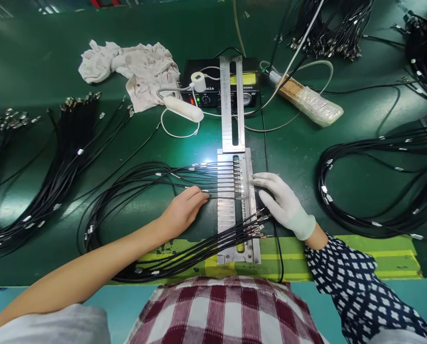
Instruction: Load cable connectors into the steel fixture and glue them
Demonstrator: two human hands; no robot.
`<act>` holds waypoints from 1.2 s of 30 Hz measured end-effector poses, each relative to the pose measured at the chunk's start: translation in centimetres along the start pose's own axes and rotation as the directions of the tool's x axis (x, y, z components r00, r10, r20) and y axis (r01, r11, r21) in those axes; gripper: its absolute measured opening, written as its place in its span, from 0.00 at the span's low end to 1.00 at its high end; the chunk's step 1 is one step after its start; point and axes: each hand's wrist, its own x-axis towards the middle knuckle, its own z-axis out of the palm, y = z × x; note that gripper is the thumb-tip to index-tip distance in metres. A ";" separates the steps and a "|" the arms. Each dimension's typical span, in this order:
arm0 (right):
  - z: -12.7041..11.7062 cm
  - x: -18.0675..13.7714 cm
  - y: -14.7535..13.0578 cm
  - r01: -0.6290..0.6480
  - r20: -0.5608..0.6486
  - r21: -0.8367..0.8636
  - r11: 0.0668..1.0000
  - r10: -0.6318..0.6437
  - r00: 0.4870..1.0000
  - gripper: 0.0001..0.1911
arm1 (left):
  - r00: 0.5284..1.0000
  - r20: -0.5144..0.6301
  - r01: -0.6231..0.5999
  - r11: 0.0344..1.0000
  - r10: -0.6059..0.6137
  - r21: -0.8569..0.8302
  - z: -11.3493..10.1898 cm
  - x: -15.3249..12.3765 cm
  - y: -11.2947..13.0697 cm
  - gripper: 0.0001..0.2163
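A slotted metal fixture [226,217] lies on the green bench in front of me. Several thin black cables [152,174] with metal ends rest in its upper slots. My bare left hand [185,210] pinches one cable [217,197] just left of the fixture, laying it across a slot. My right hand [283,203], in a white glove, rests palm down at the fixture's right edge, fingers stretched toward the cable tips. A second bunch of cables [213,243] crosses the fixture's lower part, ends pointing right.
Behind the fixture stand a long metal rail [232,102], a black control box [202,91] with a lit display, a white lamp [183,109] and a crumpled rag [134,67]. Cable bundles lie at left [52,177], right [378,186] and far right [335,33]. A wrapped tool [308,102] lies right of the box.
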 end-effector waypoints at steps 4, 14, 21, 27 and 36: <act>0.0 -0.1 0.0 -0.024 -0.001 0.006 1.000 0.024 1.000 0.15 | 0.998 0.069 -0.008 0.997 0.003 0.078 -0.3 0.1 -0.3 0.12; 0.0 -0.1 0.2 -0.003 0.007 -0.020 1.000 0.003 1.000 0.15 | 0.902 0.385 -0.340 0.871 0.196 0.353 -2.3 2.3 -0.4 0.23; -0.2 0.1 0.1 0.281 0.238 -0.355 0.892 -0.204 0.949 0.22 | 0.866 0.434 -0.430 0.812 0.248 0.395 -3.0 3.0 0.3 0.22; -0.3 0.6 -0.4 0.360 0.333 -0.504 0.785 -0.208 0.920 0.23 | 0.890 0.339 -0.423 0.828 0.304 0.367 -2.1 2.5 -0.4 0.19; -0.3 0.9 0.5 0.331 0.293 -0.497 0.802 -0.204 0.934 0.23 | 0.953 0.151 -0.302 0.868 0.263 0.394 -0.1 0.4 -0.2 0.21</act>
